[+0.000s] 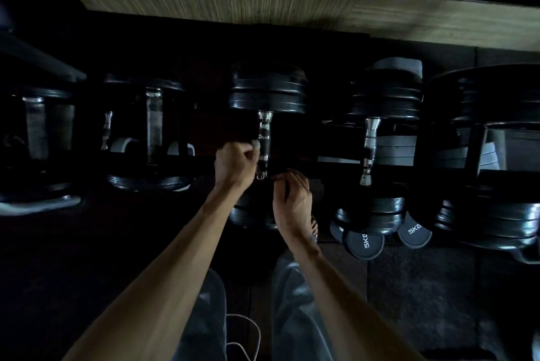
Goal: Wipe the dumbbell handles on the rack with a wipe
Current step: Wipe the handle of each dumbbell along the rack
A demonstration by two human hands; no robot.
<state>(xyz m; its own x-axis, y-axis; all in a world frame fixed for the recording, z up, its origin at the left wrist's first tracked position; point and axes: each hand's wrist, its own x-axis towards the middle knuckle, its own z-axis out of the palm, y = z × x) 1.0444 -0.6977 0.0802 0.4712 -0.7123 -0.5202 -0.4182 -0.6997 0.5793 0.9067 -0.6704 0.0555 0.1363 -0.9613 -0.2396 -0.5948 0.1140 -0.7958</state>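
Scene: you stand over a dim dumbbell rack (336, 162), looking straight down, both bare forearms reaching in.
Left hand (233, 166): your fingers are curled tight just left of the middle handle (264, 138); a small pale wad, likely the wipe (256, 145), shows at the fingertips against the chrome. The light is too poor to be sure of more.
Right hand (292, 202): your fingers are bent loosely just below and right of that handle's near end; whether this grip holds anything cannot be told in the dark.
Middle dumbbell (268, 91): it lies front to back on the rack, far plates lit, near plates mostly hidden behind your hands.
Right dumbbell (385, 97): it lies beside the middle one, well apart from both hands, its chrome handle (369, 150) bare and tilted slightly.
Left dumbbells: two more sets sit in shadow, one handle (154, 123) faintly shining.
Far right: a stack of black plates (493, 214) fills the rack's end.
Lower tier: two round ends marked 5KG (365, 240) peek out under the right dumbbell.
Floor (423, 302): dark tiles, with your grey trousers (295, 316) and a white cord (251, 334) below.
Top: a pale wooden strip (263, 1) runs behind the rack.
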